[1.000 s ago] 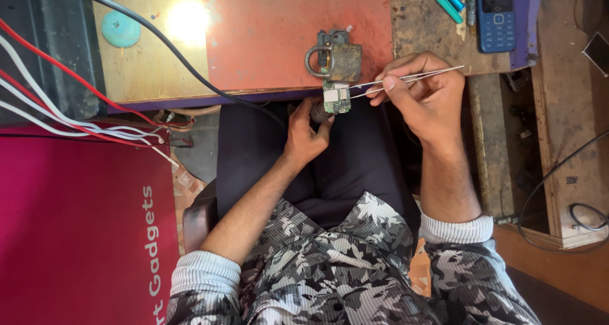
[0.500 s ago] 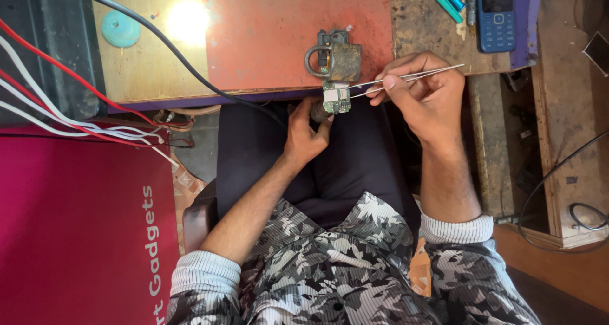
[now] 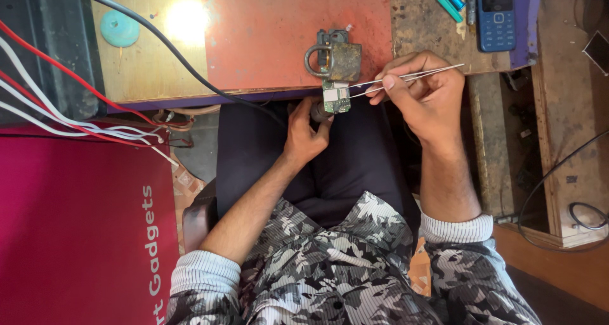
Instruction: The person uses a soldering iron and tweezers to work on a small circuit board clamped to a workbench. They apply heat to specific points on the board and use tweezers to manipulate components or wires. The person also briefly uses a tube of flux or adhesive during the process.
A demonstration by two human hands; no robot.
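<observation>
The right hand (image 3: 426, 97) pinches a pair of metal tweezers (image 3: 412, 78) between closed fingers, their tips touching a small green circuit board (image 3: 335, 99). The board sits at the near edge of the surface (image 3: 266, 39), clamped in a rusty metal holder (image 3: 334, 58). The left hand (image 3: 306, 133) curls around a dark tool just below the board.

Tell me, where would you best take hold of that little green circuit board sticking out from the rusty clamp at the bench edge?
Probably by its two bare side edges, coming from below: the circuit board has its top end under the clamp, and its face carries small parts. The left hand sits at its lower left; the right hand brings tweezers from the right.
</observation>
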